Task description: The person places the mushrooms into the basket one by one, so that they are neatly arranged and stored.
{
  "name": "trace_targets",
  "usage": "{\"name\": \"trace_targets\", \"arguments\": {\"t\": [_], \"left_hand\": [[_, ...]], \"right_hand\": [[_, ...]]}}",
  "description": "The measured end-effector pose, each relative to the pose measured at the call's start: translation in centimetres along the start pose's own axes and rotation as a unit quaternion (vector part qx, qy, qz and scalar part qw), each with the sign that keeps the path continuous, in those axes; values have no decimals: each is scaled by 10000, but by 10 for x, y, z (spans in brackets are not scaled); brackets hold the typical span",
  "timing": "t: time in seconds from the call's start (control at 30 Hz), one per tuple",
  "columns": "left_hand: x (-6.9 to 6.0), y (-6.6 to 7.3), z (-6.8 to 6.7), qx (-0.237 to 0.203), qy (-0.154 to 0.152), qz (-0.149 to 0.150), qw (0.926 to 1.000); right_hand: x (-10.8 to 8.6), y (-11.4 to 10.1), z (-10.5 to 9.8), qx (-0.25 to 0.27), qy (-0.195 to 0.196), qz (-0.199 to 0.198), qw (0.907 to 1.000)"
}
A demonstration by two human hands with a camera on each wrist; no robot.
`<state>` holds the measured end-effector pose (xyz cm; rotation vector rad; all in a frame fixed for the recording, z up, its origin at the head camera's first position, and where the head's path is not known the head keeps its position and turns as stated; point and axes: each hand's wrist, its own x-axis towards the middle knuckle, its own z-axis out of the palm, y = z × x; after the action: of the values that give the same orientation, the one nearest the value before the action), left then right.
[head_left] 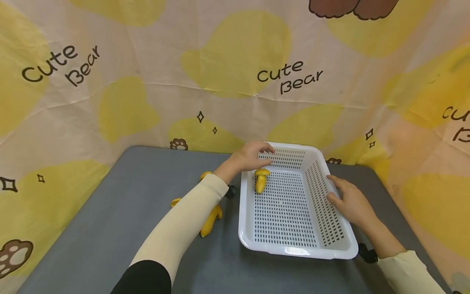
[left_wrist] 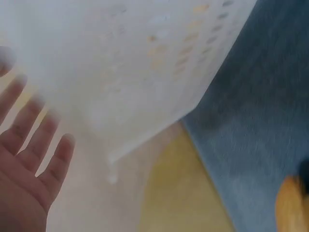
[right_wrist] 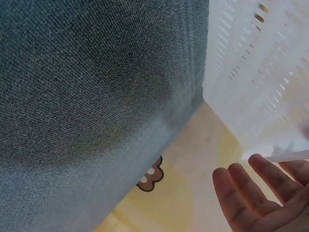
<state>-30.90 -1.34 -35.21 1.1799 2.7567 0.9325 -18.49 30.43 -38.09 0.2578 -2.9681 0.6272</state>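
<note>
A white perforated plastic basket point(head_left: 295, 252) stands on the grey table. Inside it, near the left wall, lies a yellow mushroom point(head_left: 261, 182). My left hand point(head_left: 251, 156) is over the basket's far left corner, its fingers loosely bent and holding nothing. The left wrist view shows those fingers point(left_wrist: 31, 128) blurred and spread beside the basket wall. At the right rim is my right hand point(head_left: 350, 202), thumb toward the inside. In the right wrist view its extended fingers point(right_wrist: 241, 193) lie outside the wall, just below the rim.
Left of the basket, several yellow pieces lie on the table, partly hidden by my left forearm; one mushroom-like piece point(head_left: 210, 222) shows most. A printed cloth point(head_left: 235, 53) hangs behind the table's back edge. Dark bands circle both wrists.
</note>
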Motion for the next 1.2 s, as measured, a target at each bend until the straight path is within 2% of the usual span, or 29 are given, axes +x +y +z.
{"name": "trace_targets", "arguments": {"t": [0.23, 0.47, 0.8, 0.97, 1.2], "left_hand": [[-14, -2, -24, 174, 39, -161, 9997], [-28, -12, -39, 408, 54, -207, 9989], [-64, -40, -49, 677, -78, -765, 9947], [-79, -53, -53, 541, -157, -984, 9936], [-93, -67, -55, 345, -381, -1097, 9926]], "right_hand": [[1, -1, -1, -18, -37, 86, 10000], [0, -1, 0, 58, -119, 195, 9997], [1, -1, 0, 67, -124, 111, 9998], [2, -2, -1, 34, -104, 95, 9999], [1, -3, 0, 45, -130, 87, 9999]]}}
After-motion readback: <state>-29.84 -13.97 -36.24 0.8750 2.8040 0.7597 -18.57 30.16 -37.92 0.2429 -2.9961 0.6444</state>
